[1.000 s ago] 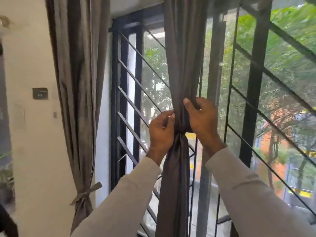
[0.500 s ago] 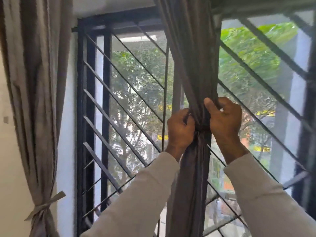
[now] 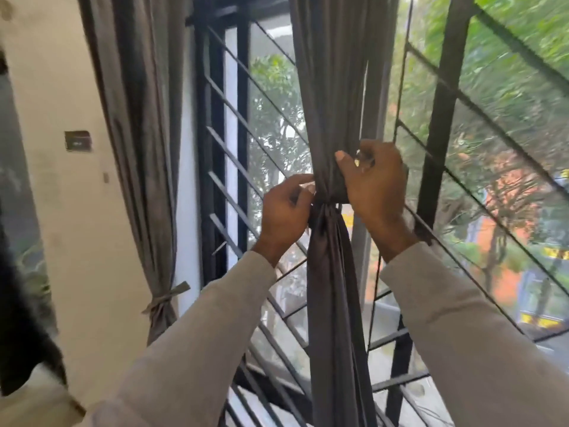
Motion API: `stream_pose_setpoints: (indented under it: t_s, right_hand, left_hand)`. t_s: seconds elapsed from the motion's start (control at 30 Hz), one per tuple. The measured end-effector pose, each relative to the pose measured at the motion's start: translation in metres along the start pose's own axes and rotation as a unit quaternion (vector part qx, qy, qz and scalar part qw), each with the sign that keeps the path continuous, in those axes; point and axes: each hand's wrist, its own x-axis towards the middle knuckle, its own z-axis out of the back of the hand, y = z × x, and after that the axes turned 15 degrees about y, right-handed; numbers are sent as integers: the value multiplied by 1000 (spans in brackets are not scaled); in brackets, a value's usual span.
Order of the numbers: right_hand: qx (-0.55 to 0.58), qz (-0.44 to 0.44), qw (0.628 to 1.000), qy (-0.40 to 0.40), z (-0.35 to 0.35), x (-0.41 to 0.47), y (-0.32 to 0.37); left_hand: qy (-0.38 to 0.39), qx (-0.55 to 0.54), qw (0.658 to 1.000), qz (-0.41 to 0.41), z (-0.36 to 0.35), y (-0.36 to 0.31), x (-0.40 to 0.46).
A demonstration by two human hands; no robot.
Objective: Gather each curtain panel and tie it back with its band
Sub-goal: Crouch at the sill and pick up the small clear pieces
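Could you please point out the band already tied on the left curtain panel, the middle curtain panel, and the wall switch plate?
tied band [image 3: 164, 298], head view, on its knot.
middle curtain panel [image 3: 334, 288], head view, gathered folds below the hands.
switch plate [image 3: 78, 141], head view, its centre.

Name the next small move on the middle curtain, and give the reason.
Probably pull the band snug and knot it. Both hands, left hand and right hand, pinch it where the middle curtain is already bunched, yet no finished knot shows, unlike the tied left curtain.
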Motion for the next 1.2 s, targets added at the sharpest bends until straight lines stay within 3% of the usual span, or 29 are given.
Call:
stream_pose_setpoints:
  t_s: [0.2,0.33,0.47,0.67,0.83,1.07,1.2]
  right_hand:
    - [-91,90,989,-69,-34,-41,22]
    - [-68,169,983,-3,-81,-93,36]
    - [-66,166,983,51,-152,-156,21]
    - [-65,18,989,135,-237,-234,-9]
    - [-112,-123,967,191,-286,-314,-55]
    - [-154,-282,897,304,-324,-438,-120]
    - [-176,-365,825,394,-338,-518,-172]
  left_hand:
    - [-10,59,997,48,49,25,-40]
    - [-14,79,990,118,81,65,-76]
    - [13,107,980,169,117,120,-131]
    - [82,116,952,272,148,213,-224]
    - [156,80,911,374,144,268,-315]
    - [220,63,835,500,127,334,-439]
    - [232,48,790,565,106,362,-502]
